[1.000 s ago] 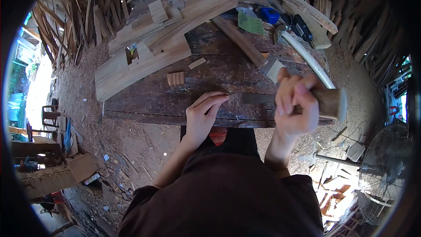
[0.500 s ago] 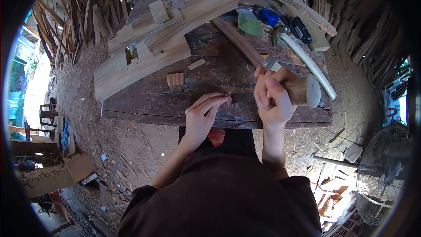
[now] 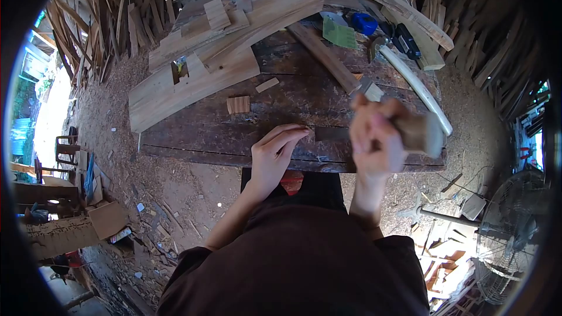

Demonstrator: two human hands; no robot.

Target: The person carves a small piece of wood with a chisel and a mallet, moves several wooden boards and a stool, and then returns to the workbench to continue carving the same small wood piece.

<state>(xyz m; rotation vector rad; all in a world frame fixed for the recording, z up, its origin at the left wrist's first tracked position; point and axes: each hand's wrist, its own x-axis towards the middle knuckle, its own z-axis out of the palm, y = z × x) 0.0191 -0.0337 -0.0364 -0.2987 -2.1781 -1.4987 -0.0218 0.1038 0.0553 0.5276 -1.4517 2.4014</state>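
My right hand (image 3: 377,137), blurred by motion, is wrapped round the thick wooden handle (image 3: 424,134) of a knife. Its dark, flat blade (image 3: 331,134) points left across the near part of the workbench (image 3: 281,90). Just left of the blade tip, my left hand (image 3: 274,149) has its fingers pressed together at the bench's front edge. What looks like a small piece of wood is pinched there, mostly hidden by the fingertips. A small ridged wood block (image 3: 238,105) and a short wood strip (image 3: 267,85) lie beyond my left hand.
Curved boards (image 3: 196,90) cover the bench's left side. A long wooden bar (image 3: 323,57), a pale-handled hammer (image 3: 415,90), a blue tape measure (image 3: 364,23) and green paper (image 3: 339,34) lie at the back right. A standing fan (image 3: 506,234) is on the floor at right.
My right hand has shifted right with the knife, so the blade is farther from my left fingertips. My left hand stays nearly in place; the whole view has shifted slightly.
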